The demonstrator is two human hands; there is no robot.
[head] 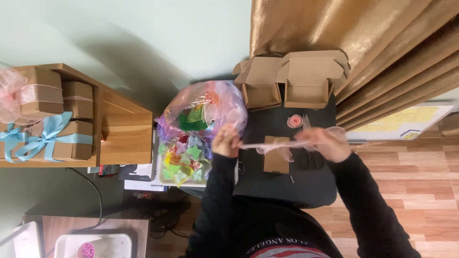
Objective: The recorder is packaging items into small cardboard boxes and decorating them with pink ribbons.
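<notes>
Stretching a sheer pale-pink organza ribbon (267, 145) taut, the left hand (225, 142) pinches one end and the right hand (325, 143) grips the other. The ribbon already wraps the small brown cardboard box (276, 155) on the black counter (267, 181), which lies between the hands toward six o'clock. No finished bow shows yet; black-handled scissors (311, 160) wait at five o'clock of the right hand.

Sheer pink organza ribbon (282, 144), thin and translucent; small box (276, 154) of matt brown cardboard; tabletop (287, 184) matt black; curtain (363, 43) glossy gold cloth; bag (201, 119) clear shiny plastic; shelf (124, 129) smooth wood.
</notes>
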